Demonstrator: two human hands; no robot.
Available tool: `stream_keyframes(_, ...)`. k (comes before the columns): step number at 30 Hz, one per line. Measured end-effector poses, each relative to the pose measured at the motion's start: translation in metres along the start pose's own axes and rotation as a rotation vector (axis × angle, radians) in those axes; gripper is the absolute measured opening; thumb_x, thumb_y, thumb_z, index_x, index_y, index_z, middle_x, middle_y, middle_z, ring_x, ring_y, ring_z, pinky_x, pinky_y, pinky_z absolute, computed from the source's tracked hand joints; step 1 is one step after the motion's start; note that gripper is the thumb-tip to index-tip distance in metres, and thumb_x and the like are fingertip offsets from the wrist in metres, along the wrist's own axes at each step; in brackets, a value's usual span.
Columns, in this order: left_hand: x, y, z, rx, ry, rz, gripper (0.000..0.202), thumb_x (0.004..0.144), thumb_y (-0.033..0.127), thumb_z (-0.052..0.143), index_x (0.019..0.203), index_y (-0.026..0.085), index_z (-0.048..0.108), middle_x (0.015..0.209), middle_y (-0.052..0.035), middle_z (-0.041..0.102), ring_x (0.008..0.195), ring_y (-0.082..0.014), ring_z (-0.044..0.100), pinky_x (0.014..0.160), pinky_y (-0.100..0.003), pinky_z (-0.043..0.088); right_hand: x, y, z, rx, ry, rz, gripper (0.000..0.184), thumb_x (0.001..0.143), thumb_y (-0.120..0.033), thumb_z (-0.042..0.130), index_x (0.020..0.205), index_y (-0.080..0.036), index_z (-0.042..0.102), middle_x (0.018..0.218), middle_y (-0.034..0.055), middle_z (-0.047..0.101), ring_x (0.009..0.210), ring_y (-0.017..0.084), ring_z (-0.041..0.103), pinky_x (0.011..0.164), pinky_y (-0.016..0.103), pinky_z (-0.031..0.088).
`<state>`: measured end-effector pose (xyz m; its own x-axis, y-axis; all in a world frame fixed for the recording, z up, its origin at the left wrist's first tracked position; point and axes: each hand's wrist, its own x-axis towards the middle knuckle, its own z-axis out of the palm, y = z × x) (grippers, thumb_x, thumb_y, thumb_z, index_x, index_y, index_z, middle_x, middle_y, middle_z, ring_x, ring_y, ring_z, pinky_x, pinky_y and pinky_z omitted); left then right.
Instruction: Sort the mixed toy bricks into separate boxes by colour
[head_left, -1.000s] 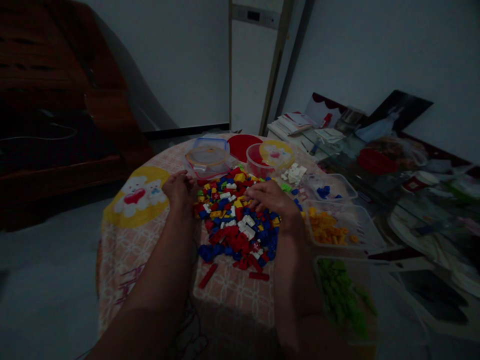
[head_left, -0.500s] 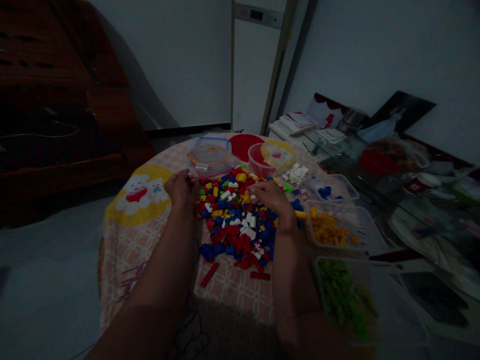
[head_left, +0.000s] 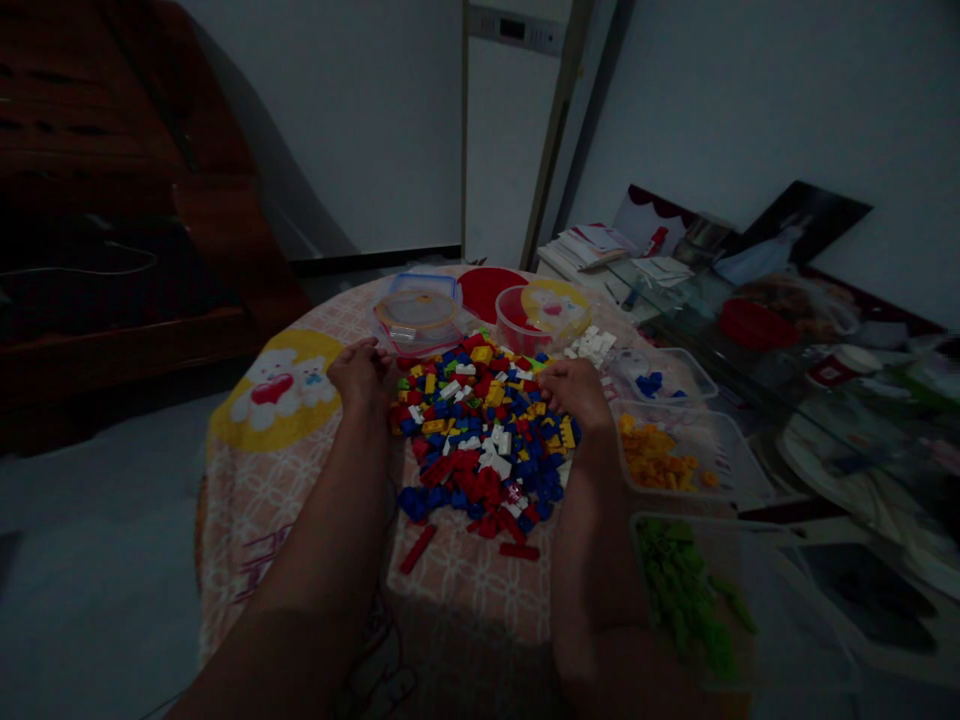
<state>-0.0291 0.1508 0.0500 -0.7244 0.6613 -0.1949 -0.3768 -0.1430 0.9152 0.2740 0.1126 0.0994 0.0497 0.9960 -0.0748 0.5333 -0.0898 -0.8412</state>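
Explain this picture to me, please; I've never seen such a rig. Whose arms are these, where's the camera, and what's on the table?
There's no machine: these are one person's bare left hand and right hand, filmed by a camera worn on the head, looking forward and down. Between the arms, a mixed pile of red, blue, yellow and white plastic bricks lies on a pink patterned tablecloth. To the right are three clear plastic boxes, holding blue pieces, yellow-orange pieces and green pieces. The right fingertips are at the pile's edge; it's too dim to tell whether either hand holds anything.
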Motion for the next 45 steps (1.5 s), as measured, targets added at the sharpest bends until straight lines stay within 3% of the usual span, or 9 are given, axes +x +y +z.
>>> stream_keyframes(3,-0.001,0.001,0.001,-0.031,0.013,-0.05,0.013,0.069,0.01,0.061,0.08,0.016,0.063,0.062,0.0027,0.057,0.052,-0.0071,0.052,0.052,-0.015,0.047,-0.003,-0.005,0.001,-0.283,-0.06,0.024,0.017,0.079,-0.015,0.062,0.075,-0.016,0.078,0.056,-0.0009,0.065,0.051,0.013,0.061,0.056,0.022,0.046)
stream_keyframes(8,-0.001,0.001,0.003,-0.052,0.025,-0.077,0.014,0.071,0.008,0.058,0.082,0.015,0.062,0.06,0.004,0.055,0.051,-0.0071,0.051,0.05,-0.015,0.045,-0.004,-0.017,0.006,-0.671,-0.109,0.024,0.01,0.082,-0.021,0.072,0.084,-0.019,0.082,0.082,0.0043,0.078,0.082,0.016,0.072,0.071,0.023,0.046)
stream_keyframes(12,0.002,0.0,0.002,-0.031,0.032,-0.074,0.011,0.075,0.008,0.057,0.082,0.015,0.063,0.061,0.0035,0.057,0.051,-0.0077,0.052,0.052,-0.016,0.046,-0.004,-0.022,0.016,-0.781,-0.127,0.026,0.018,0.087,-0.032,0.074,0.095,-0.019,0.083,0.096,0.0095,0.081,0.094,0.021,0.074,0.076,0.026,0.049)
stream_keyframes(18,-0.004,0.005,0.003,-0.03,0.03,-0.076,0.018,0.081,0.001,0.051,0.085,0.013,0.064,0.059,0.0031,0.057,0.051,-0.0074,0.052,0.053,-0.017,0.044,-0.002,-0.022,0.025,-0.802,-0.07,0.024,0.023,0.086,-0.022,0.07,0.105,-0.016,0.082,0.104,0.0154,0.081,0.101,0.027,0.076,0.08,0.03,0.053)
stream_keyframes(24,-0.009,0.008,0.004,-0.045,0.029,-0.081,0.019,0.082,0.0,0.05,0.086,0.013,0.063,0.058,0.0037,0.056,0.05,-0.0064,0.051,0.053,-0.016,0.043,0.001,-0.012,0.012,-0.465,-0.034,-0.025,0.011,0.08,-0.023,0.074,0.071,-0.017,0.073,0.07,0.0064,0.075,0.073,0.021,0.074,0.069,0.026,0.053)
stream_keyframes(28,-0.006,0.005,0.002,-0.04,0.018,-0.056,0.015,0.077,0.004,0.054,0.084,0.014,0.064,0.06,0.0036,0.056,0.052,-0.0073,0.053,0.053,-0.016,0.045,0.006,0.001,0.006,0.067,0.136,0.057,0.008,0.076,-0.021,0.072,0.075,-0.019,0.065,0.05,-0.0045,0.062,0.045,0.014,0.061,0.048,0.021,0.047)
stream_keyframes(34,-0.001,0.001,0.002,-0.018,0.033,-0.072,0.016,0.073,0.006,0.056,0.084,0.015,0.064,0.061,0.0033,0.058,0.052,-0.0076,0.052,0.054,-0.017,0.048,0.016,0.012,0.003,0.62,0.521,0.062,0.01,0.071,-0.018,0.066,0.075,-0.02,0.056,0.049,-0.0068,0.061,0.039,0.013,0.059,0.039,0.019,0.047)
stream_keyframes(39,-0.006,0.006,0.004,-0.029,0.035,-0.055,0.022,0.075,-0.002,0.05,0.084,0.013,0.063,0.06,0.0031,0.057,0.052,-0.0066,0.052,0.054,-0.016,0.046,0.022,0.021,-0.005,0.812,0.769,0.047,0.008,0.07,-0.016,0.06,0.074,-0.02,0.055,0.053,-0.0073,0.061,0.046,0.011,0.063,0.045,0.018,0.053)
stream_keyframes(45,-0.006,0.006,0.002,-0.018,0.015,-0.061,0.021,0.081,-0.003,0.05,0.085,0.013,0.063,0.059,0.0038,0.057,0.051,-0.0037,0.052,0.054,-0.015,0.046,0.022,0.025,-0.014,0.776,0.945,-0.017,0.011,0.077,-0.019,0.055,0.087,-0.02,0.057,0.059,-0.0073,0.061,0.048,0.011,0.063,0.048,0.019,0.054)
